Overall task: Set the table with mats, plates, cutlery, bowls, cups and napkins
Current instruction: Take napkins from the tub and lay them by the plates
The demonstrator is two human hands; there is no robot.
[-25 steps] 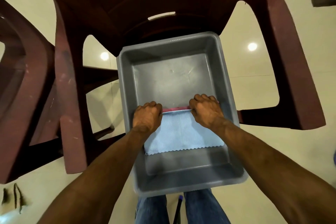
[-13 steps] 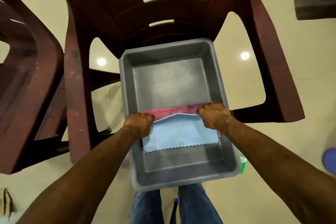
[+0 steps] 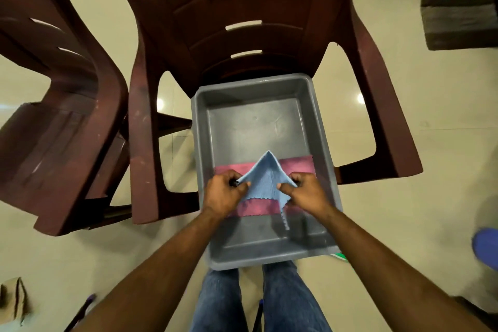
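Note:
A grey plastic tub [image 3: 320, 127] sits on the seat of a dark red plastic chair [image 3: 242, 21]. Inside it lies a pink napkin [image 3: 296, 166], flat on the tub's floor. Above the pink one hangs a light blue napkin [image 3: 262, 183], lifted into a peaked fold. My left hand [image 3: 222, 193] pinches its left edge and my right hand [image 3: 305, 191] pinches its right edge. One blue corner dangles down toward the tub's near end.
A second dark red chair [image 3: 54, 116] stands close on the left. A dark striped mat [image 3: 458, 3] lies on the pale floor at the top right. A blue object [image 3: 485, 246] shows at the right edge. My jeans-clad legs [image 3: 258, 302] are below the tub.
Both hands have lifted the blue napkin off the pink one and drawn its edges together, so it now peaks upward. The pink napkin is more exposed. The view has pulled back from the tub.

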